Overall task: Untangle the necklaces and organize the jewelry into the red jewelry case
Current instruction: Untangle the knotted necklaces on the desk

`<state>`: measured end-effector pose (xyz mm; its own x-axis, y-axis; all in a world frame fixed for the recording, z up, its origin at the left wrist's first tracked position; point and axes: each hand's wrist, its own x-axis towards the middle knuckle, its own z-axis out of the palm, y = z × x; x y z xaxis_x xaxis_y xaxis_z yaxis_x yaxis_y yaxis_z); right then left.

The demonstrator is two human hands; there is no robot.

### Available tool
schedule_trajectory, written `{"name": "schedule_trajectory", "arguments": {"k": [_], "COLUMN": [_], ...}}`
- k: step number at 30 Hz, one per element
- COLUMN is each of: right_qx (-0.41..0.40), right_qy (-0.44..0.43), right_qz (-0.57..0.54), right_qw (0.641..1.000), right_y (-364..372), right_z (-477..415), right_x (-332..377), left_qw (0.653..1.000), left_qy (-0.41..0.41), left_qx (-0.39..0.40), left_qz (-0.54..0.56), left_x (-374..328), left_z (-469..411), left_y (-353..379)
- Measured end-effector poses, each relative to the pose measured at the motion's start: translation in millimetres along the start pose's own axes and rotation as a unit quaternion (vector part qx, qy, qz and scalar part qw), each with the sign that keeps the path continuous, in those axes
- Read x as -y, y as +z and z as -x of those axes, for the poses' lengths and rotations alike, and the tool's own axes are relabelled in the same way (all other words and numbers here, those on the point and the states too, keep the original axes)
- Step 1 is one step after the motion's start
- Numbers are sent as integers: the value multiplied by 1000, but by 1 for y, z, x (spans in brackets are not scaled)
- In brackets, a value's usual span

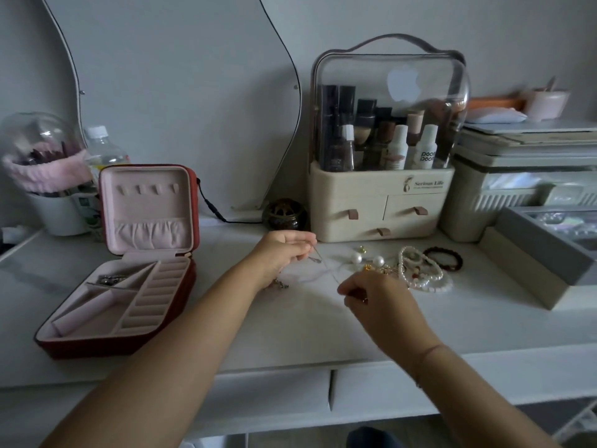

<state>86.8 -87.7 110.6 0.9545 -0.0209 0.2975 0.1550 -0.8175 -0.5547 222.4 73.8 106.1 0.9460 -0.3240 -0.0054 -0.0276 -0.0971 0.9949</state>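
A thin silver chain necklace (pixel 326 266) was held taut above the white worktop (pixel 290 328), pinched at one end by the left hand (pixel 281 253) and at the other by the right hand (pixel 376 302). A square red jewelry case (pixel 97 349) with pink lining was stood open at the worktop's left, well apart from the chain. Just beyond the right hand were laid white pearl bracelets (pixel 420 275) and a dark beaded bracelet (pixel 444 258).

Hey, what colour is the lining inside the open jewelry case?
The lining is pale pink; the head view, the only one, shows it clearly.
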Motion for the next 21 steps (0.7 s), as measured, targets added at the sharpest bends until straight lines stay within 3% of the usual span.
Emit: {"name": "schedule_trajectory", "arguments": {"k": [6,13,17,21], "right_qx": [-103,-144,-149,-153], "right_qy": [-42,-76,-111,-129], "right_qz": [25,55,77,87], "right_qw": [994,985,980,976], "right_y": [31,31,36,40], "right_z": [20,46,64,74], "right_x": [-14,-23,-30,-33], "left_qw": [965,877,803,773], "left_qy": [60,151,140,101], "left_qx": [-26,22,50,76], "left_qz": [-256,-455,-577,-622], "left_x": [2,11,13,11], "left_z": [-13,-12,-9,-8], "left_y": [2,0,0,-1]}}
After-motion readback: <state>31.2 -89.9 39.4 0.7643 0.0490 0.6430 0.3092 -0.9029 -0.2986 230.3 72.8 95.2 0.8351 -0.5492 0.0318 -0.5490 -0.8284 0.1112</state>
